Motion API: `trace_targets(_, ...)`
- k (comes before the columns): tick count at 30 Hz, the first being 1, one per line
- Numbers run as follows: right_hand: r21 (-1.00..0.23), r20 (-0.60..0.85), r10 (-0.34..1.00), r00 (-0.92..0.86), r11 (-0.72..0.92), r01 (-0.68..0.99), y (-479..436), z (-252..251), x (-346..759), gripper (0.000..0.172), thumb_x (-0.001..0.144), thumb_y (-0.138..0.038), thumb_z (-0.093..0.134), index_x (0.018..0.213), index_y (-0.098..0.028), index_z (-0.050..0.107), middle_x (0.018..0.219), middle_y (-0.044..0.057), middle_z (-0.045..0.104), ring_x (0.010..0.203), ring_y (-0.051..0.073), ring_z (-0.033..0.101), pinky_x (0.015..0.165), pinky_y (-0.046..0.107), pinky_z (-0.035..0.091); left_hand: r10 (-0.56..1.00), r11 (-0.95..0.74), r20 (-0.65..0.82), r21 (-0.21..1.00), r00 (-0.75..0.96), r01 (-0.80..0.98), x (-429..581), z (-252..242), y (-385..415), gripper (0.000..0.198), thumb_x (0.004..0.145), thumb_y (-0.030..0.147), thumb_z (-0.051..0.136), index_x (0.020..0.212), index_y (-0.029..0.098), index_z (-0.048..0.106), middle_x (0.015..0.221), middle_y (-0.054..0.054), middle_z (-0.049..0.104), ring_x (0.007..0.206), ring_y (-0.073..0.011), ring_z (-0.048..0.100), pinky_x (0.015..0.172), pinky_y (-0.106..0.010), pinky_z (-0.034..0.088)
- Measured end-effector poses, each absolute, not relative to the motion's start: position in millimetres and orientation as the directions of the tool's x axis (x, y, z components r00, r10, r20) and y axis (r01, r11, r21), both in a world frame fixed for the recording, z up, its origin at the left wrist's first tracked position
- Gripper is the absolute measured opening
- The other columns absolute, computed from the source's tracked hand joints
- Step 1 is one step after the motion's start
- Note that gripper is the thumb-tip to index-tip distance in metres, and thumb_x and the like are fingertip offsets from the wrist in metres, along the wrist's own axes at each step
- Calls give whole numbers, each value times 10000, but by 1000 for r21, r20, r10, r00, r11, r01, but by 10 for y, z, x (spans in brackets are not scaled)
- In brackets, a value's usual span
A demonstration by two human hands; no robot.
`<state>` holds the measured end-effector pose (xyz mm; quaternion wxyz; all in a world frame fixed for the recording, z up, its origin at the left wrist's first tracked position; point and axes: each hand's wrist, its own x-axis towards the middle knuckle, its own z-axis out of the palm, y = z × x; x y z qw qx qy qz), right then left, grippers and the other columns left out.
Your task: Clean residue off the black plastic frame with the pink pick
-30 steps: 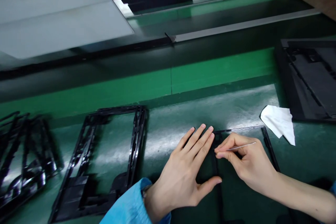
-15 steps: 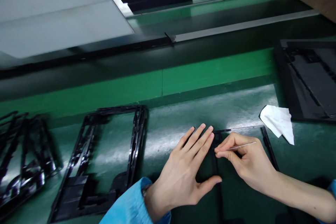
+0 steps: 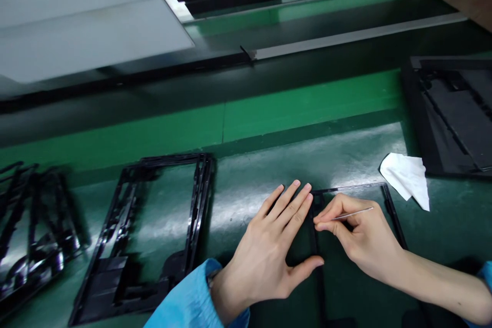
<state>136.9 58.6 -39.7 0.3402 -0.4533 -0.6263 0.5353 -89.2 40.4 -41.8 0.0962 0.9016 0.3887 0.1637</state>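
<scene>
My left hand (image 3: 269, 251) lies flat with fingers stretched out, pressing on the left side of a thin black frame (image 3: 390, 210) that rests on the dark green mat. My right hand (image 3: 361, 238) is pinched on a thin metal needle-like tool (image 3: 355, 212). Its fingertips touch the frame's left bar right beside my left fingertips. The frame's lower part runs out of view at the bottom edge.
A larger black plastic frame (image 3: 154, 236) lies to the left, with a pile of several more frames (image 3: 31, 236) at the far left. A white cloth (image 3: 407, 179) sits at the right, a black tray (image 3: 453, 113) behind it. A green conveyor belt (image 3: 269, 113) runs across behind.
The green conveyor belt's seam has slid to the left. Both hands stay where they were.
</scene>
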Motion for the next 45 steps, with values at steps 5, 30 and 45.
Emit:
trace_targets(5, -983, -74, 933, -352, -9, 185, 578, -412, 1370, 156, 977, -163, 663, 850, -226, 727, 881, 13, 753, 863, 177, 766, 775, 300, 628, 734, -678, 217, 298, 644, 672, -884, -410, 400, 898, 959, 565, 656, 1616, 39, 343, 1681, -204, 421, 1634, -372, 258, 1298, -581, 327)
trace_targets(30, -975, -59, 931, -360, 23, 221, 580, -407, 1384, 167, 965, -149, 664, 821, -225, 702, 849, 13, 757, 844, 188, 760, 750, 318, 596, 736, -676, 225, 304, 639, 671, -883, -433, 402, 934, 952, 581, 658, 1637, 49, 314, 1685, -212, 409, 1619, -385, 292, 1285, -591, 347)
trace_targets(45, -978, -71, 939, -336, 1, 210, 575, -413, 1372, 159, 965, -166, 664, 830, -226, 721, 864, 23, 761, 853, 197, 766, 749, 329, 606, 738, -673, 227, 310, 635, 671, -883, -425, 400, 942, 957, 566, 655, 1660, 71, 273, 1686, -198, 414, 1620, -377, 295, 1282, -591, 354)
